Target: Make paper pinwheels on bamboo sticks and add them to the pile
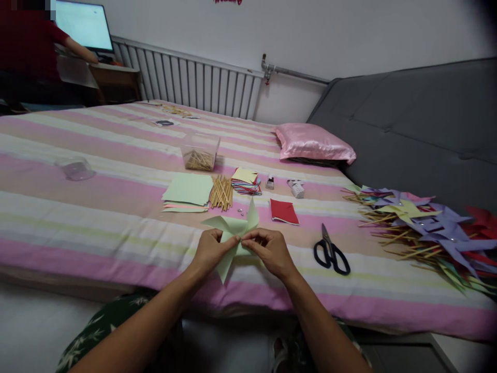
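Over striped bed (pixel 97 217): L hand (pixel 209 251) & R hand (pixel 269 251) both pinching green paper pinwheel (pixel 233 228) (no legible writing).

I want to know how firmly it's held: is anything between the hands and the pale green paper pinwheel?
Nothing visible. The left hand and right hand both pinch the pale green pinwheel directly at its centre, above the striped bedcover. The scissors lie apart, to the right.

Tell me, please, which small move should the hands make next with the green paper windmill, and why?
Probably keep the left hand pinching the centre and let the right hand fetch a wooden stick. Both hands pinch the folded green windmill at its middle, it has no stick, and the finished ones do.
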Motion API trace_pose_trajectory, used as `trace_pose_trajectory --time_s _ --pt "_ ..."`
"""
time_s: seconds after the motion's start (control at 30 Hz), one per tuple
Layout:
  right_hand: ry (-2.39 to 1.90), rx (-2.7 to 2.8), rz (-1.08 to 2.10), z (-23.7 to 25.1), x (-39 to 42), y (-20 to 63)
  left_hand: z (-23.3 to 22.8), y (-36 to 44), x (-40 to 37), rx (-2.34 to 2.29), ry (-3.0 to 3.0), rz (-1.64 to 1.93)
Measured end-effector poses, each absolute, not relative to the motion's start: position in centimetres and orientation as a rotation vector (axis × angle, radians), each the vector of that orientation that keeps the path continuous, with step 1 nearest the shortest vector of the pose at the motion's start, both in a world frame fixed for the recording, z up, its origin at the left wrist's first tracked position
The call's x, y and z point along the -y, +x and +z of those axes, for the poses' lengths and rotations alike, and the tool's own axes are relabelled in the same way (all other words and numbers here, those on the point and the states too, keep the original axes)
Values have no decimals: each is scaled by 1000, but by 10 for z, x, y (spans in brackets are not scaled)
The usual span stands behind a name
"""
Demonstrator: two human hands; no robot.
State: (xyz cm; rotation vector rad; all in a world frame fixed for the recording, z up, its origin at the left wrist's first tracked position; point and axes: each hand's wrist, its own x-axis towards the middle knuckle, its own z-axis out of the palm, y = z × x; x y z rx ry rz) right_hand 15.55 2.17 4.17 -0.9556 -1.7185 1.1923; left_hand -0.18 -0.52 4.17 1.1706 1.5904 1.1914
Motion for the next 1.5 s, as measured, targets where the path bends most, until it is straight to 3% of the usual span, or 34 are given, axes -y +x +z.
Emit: trace_pose_trajectory --time_s 0.27,0.87,1.07,1.5 --pt "-962 1750 1001 39 -22 152 45 -1 7 -1558 1153 1240" --pt "-1017 1682 985 45 -11 144 42 1 8 -1421 1098 1391" --pt "-1021 1675 793 44 -10 143 41 2 8 -1405 1091 1421" --pt "-985 1705 819 44 -7 140 45 2 10 -1425 1083 1401"
